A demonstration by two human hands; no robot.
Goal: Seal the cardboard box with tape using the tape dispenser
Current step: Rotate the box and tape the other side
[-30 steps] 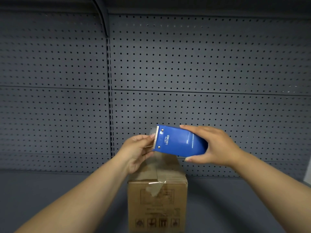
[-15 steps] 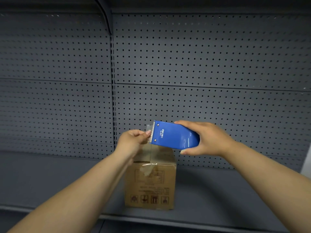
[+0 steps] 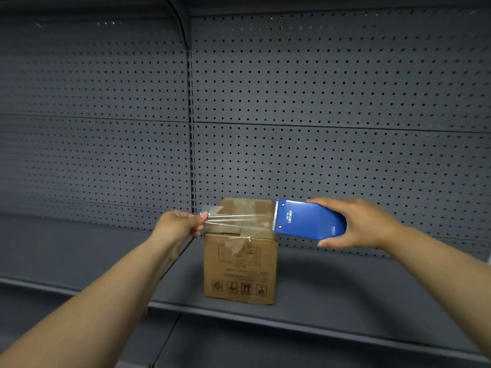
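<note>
Your cardboard box point(image 3: 240, 266) is plain brown corrugated paperboard, matt and a little scuffed, with dull, wrinkled patches of old tape on its top and front. The tape point(image 3: 233, 220) you have stretched is clear, thin plastic film, glossy, catching light in fine bright lines. Your tape dispenser point(image 3: 309, 221) has a smooth blue shell with a soft sheen, white print, 2 small metal rivets and a bright serrated metal edge. The shelf point(image 3: 345, 296) and the pegboard back panel point(image 3: 318, 102) look like grey painted metal, matt.
</note>
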